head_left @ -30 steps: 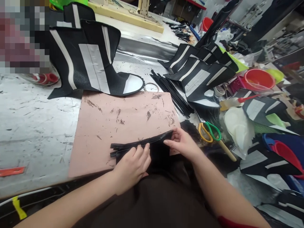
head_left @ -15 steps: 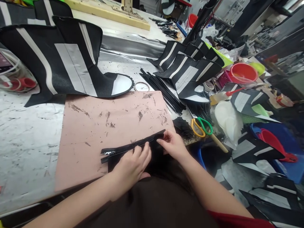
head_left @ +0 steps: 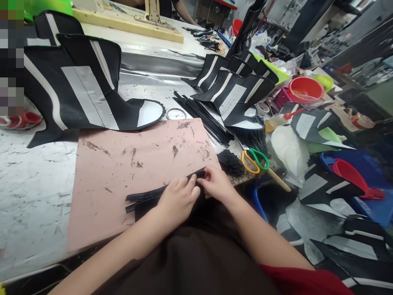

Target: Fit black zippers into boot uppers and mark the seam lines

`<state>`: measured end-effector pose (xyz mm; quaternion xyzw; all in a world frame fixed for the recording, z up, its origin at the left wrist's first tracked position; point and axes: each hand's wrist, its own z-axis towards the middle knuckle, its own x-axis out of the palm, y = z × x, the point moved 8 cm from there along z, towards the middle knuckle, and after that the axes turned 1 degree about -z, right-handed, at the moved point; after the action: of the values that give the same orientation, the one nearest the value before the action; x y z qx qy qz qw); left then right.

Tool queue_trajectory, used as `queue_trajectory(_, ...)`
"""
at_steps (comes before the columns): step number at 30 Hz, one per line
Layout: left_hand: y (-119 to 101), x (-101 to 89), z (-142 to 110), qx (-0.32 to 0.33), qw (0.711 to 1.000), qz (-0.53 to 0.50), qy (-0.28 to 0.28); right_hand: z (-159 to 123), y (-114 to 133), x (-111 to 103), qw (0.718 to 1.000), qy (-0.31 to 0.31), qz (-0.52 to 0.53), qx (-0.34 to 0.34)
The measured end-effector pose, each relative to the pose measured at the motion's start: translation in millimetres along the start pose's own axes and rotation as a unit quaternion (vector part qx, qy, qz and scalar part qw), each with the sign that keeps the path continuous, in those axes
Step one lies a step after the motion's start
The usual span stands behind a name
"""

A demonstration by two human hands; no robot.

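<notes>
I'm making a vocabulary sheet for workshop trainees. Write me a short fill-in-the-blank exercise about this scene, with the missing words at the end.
1. The left hand and the right hand both touch the ____ zipper.
2. The smudged mat on the table is ____.
3. The scissors have one yellow handle loop and one ____ loop.
4. Of the two hands, the one nearer the scissors is the ____ one.

Missing words in order: black; pink; green; right.

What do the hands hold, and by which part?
A black zipper: the right hand pinches its right end; the left hand lies over its middle, grip hidden.
</notes>
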<state>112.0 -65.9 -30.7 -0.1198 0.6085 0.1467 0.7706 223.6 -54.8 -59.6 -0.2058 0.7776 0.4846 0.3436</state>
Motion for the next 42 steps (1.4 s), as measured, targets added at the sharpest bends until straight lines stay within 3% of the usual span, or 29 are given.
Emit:
queue_trajectory(4, 7.8, 1.2, 7.7, -0.051, 0.998, -0.033, 0.007, -6.4, 3.7, -6.1, 0.997, -0.037, -0.049, -0.036)
queue_trajectory(9, 12.4, -3.8, 8.4, -0.084, 0.996, -0.025, -0.023, -33.7, 24.5, 0.3, 0.963, -0.132, -0.138, -0.192)
queue_trajectory(13, 10.8, -6.0, 8.5, -0.082, 0.995, -0.003, -0.054, -39.1, 25.6, -1.8, 0.941, -0.081, -0.189, -0.269)
queue_trajectory(15, 11.0, -5.5, 8.4, -0.091, 0.994, 0.004, -0.063, -27.6, 7.0, -30.9, 0.942, -0.092, -0.218, -0.238)
queue_trajectory(18, 9.9, -4.4, 7.3, -0.097, 0.993, 0.008, -0.067, -1.5, -52.7, -102.3, 0.931, -0.188, -0.313, -0.023)
queue_trajectory(20, 8.5, -5.3, 5.6, -0.093, 0.993, 0.007, -0.073, 13.5, -89.0, -128.1, 0.913, -0.151, -0.372, 0.078)
queue_trajectory(23, 6.8, -5.9, 2.8, -0.082, 0.994, 0.007, -0.074, 25.5, -108.2, -142.6, 0.911, -0.101, -0.391, 0.082)
queue_trajectory(27, 3.9, -6.4, 0.2, -0.062, 0.995, 0.018, -0.081, 6.5, -107.9, -152.7, 0.927, -0.116, -0.344, 0.093)
queue_trajectory(29, 2.6, -6.7, -0.7, -0.057, 0.994, 0.027, -0.088, -14.7, -108.6, -143.5, 0.951, -0.113, -0.272, 0.099)
queue_trajectory(32, 0.6, -7.7, -1.8, -0.051, 0.993, 0.036, -0.097, -49.4, -104.9, -94.5, 0.995, -0.037, -0.078, 0.044)
queue_trajectory(34, 0.0, -9.0, -2.5, -0.048, 0.992, 0.038, -0.107, -71.1, -98.0, -51.0, 0.997, 0.041, 0.060, 0.006)
queue_trajectory(36, 0.0, -9.7, -3.3, -0.046, 0.992, 0.034, -0.115, -86.7, -89.8, -13.3, 0.982, 0.113, 0.154, 0.002)
queue_trajectory(39, 0.5, -9.2, -4.5, -0.044, 0.991, 0.027, -0.125, -91.0, -71.6, 15.1, 0.970, 0.168, 0.174, 0.004)
queue_trajectory(42, 1.4, -8.0, -5.6, -0.045, 0.990, 0.019, -0.133, -81.2, -49.4, 19.2, 0.975, 0.188, 0.119, -0.006)
